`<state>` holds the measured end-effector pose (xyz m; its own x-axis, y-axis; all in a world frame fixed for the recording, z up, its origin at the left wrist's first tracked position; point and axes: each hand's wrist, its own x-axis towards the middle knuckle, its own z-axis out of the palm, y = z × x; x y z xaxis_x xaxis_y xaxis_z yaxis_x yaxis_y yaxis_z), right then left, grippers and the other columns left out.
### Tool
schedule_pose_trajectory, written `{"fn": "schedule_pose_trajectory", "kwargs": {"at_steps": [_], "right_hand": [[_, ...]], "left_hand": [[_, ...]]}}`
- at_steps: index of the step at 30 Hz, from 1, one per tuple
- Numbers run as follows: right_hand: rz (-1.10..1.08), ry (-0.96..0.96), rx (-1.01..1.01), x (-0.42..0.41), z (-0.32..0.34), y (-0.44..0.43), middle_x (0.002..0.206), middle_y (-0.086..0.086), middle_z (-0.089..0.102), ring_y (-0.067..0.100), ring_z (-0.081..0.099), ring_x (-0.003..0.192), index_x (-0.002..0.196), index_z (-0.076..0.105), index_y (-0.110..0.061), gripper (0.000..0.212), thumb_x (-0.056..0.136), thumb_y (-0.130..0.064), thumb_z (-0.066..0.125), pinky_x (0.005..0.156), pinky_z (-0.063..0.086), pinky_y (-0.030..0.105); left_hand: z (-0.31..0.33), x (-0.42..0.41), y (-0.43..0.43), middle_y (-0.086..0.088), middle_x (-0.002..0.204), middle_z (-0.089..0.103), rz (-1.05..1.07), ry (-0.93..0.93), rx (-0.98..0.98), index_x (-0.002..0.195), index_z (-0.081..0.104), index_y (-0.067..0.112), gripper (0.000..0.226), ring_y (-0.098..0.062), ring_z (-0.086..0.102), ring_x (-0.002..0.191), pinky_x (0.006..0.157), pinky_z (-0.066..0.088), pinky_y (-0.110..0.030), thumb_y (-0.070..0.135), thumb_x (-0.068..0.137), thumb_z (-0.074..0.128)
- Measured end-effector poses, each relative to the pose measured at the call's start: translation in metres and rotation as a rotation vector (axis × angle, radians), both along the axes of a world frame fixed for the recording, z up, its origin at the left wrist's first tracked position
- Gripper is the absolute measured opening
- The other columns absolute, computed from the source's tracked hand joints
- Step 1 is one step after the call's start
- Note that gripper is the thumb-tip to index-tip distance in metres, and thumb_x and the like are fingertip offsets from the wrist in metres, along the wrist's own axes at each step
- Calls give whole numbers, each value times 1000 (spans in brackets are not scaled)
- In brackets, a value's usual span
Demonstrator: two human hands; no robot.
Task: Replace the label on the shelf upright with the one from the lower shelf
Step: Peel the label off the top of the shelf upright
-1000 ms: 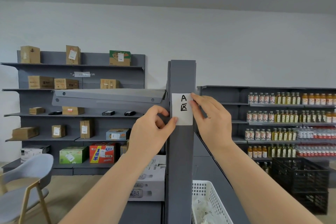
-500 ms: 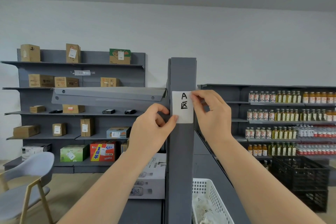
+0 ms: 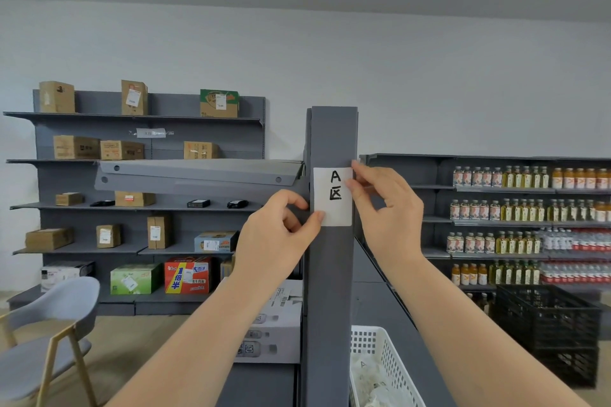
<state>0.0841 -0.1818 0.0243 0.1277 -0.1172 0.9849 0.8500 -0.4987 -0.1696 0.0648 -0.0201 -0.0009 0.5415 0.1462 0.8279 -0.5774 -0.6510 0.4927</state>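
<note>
A white label [image 3: 331,196] marked "A" and a character below it lies flat on the front of the grey shelf upright [image 3: 330,291], at chest height. My left hand [image 3: 277,238] pinches the label's lower left corner between thumb and forefinger. My right hand [image 3: 385,208] holds the label's upper right edge, with a fingertip at the top right corner and the thumb on the right side. The label stands straight, its edges in line with the upright.
A white plastic basket [image 3: 386,360] with crumpled paper sits low, right of the upright. White cartons [image 3: 274,324] lie lower left. A grey chair [image 3: 43,334] stands at the far left, black crates [image 3: 549,334] at the right. Shelves of boxes and bottles line the back wall.
My right hand's fingers have slid up along the label's right edge to its top corner. The left hand keeps its pinch on the lower left corner. The label stays in place.
</note>
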Motion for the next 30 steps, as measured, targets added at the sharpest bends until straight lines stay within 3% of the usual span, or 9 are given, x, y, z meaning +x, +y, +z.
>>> {"fn": "schedule_pose_trajectory", "kwargs": {"at_steps": [8, 13, 20, 24, 30], "right_hand": [[-84, -80, -22, 1, -1, 0, 91, 5, 72, 12, 63, 87, 99, 73, -5, 15, 85, -10, 69, 81, 53, 25], [-29, 2, 11, -4, 3, 2, 91, 2, 71, 16, 64, 85, 95, 73, -8, 12, 85, -11, 69, 77, 56, 38], [-54, 120, 110, -9, 12, 11, 94, -3, 58, 17, 56, 86, 85, 69, -14, 5, 87, -17, 65, 69, 53, 37], [-197, 1, 81, -3, 7, 15, 93, 2, 60, 17, 53, 88, 87, 68, -10, 7, 88, -15, 62, 71, 48, 31], [-250, -189, 38, 10, 0, 12, 86, 10, 69, 26, 62, 79, 90, 71, -3, 9, 87, -8, 64, 74, 49, 30]], "left_hand": [[1, -1, -1, 3, 57, 64, 4, 12, -3, 84, 52, 39, 20, -6, 58, 52, 55, 49, -23, 47, 79, 69], [1, -2, -1, 2, 59, 65, 5, 22, -10, 86, 52, 37, 21, -8, 59, 54, 56, 52, -27, 47, 79, 69], [2, -4, -2, 3, 59, 64, 19, 25, -5, 88, 52, 36, 21, -7, 59, 54, 54, 47, -21, 47, 80, 69], [1, -4, -2, 2, 59, 64, 11, 23, -14, 88, 54, 35, 21, -7, 58, 54, 53, 46, -20, 47, 79, 69], [1, -4, -2, 2, 59, 63, -9, 27, -19, 87, 53, 37, 20, -9, 59, 59, 53, 46, -20, 47, 79, 69]]}}
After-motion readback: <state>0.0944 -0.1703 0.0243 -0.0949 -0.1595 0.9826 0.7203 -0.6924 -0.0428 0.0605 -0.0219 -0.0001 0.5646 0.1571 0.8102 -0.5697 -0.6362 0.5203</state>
